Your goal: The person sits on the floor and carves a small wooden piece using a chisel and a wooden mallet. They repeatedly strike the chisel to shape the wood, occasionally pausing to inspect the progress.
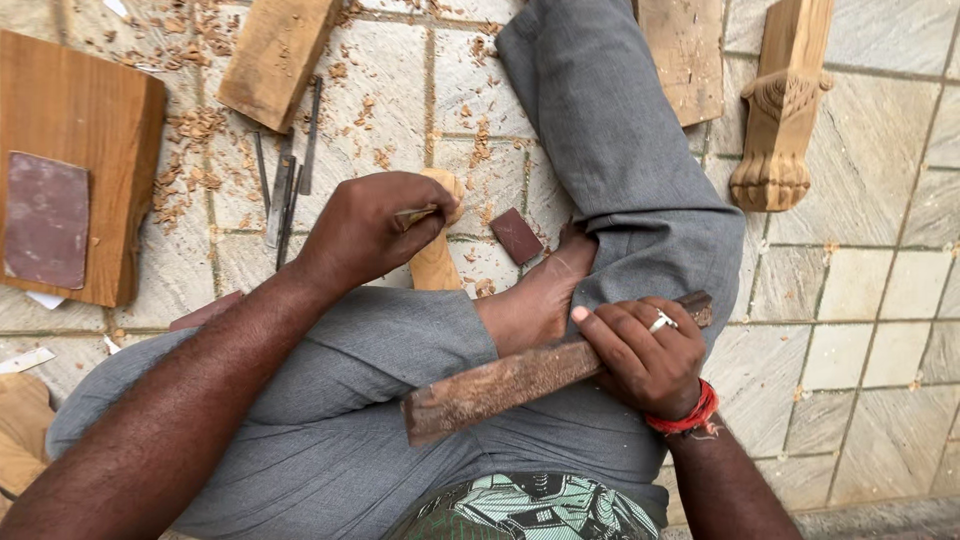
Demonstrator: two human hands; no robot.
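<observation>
Head view, listed near to far as I read it from my station.

1. Lap — grey trousers over crossed legs, a bare foot [535, 300] tucked between the knees.

2. Right hand [645, 350] — closed around a wooden mallet bar [520, 378], gripping near its upper right end. The bar's long axis runs from lower left to upper right across the lap; its worn, chipped lower-left end lies free on the trousers. A ring and a red wrist thread show on this hand.

3. Left hand [375, 225] — closed on a slim chisel [415, 214], fingers wrapped tight, pressing down on a pale carved wood piece [436, 255] that stands just ahead of the foot. I cannot tell how much of the blade is buried.

4. Key relation — the chisel and wood piece lie up and to the left of the mallet bar; the left hand is already on them, while the right hand sits well apart, lower and to the right.

5. Floor [860, 300] — stone tiles strewn with wood shavings [195, 125]; a small dark sanding block [516, 236] beside the wood piece; loose metal chisels [285, 175] to the left.

6. Farther out — a thick wooden block [85, 120] bearing a dark sheet at far left, a plank [275, 55] at top, a carved furniture leg [785, 110] at upper right.
</observation>
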